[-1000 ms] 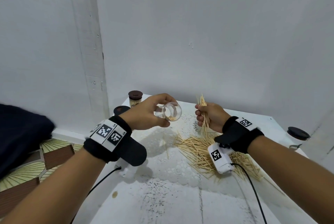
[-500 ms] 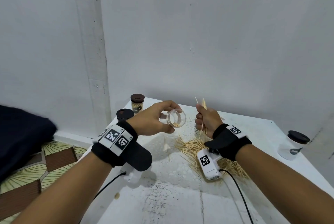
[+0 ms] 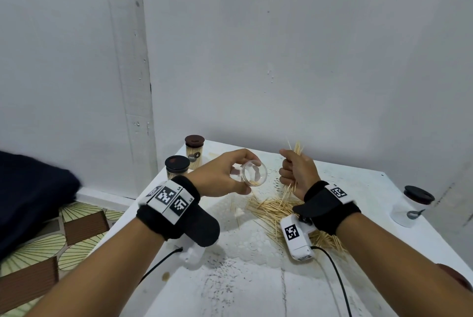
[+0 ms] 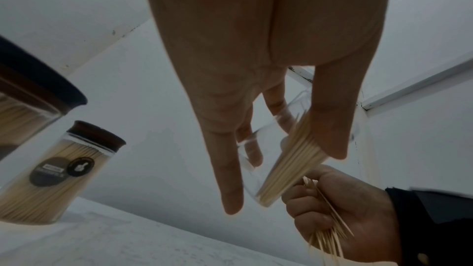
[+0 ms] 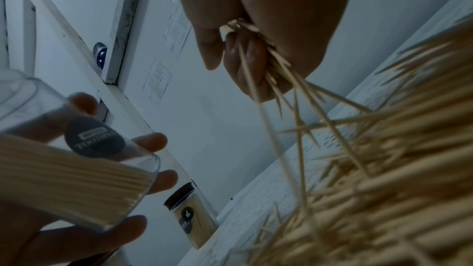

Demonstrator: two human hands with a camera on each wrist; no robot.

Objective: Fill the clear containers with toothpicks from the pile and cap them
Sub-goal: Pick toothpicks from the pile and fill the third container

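At frame centre, the left hand [image 3: 225, 173] grips the clear container [image 3: 252, 173] tilted, mouth toward the right hand [image 3: 298, 172], whose fingers clench a toothpick bundle [image 3: 296, 149] for insertion.

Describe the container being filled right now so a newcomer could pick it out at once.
Start at the white table in the wall corner. Above its toothpick pile, the left hand holds a clear container tilted on its side. Unlike the capped containers standing nearby, it is open and only partly filled.
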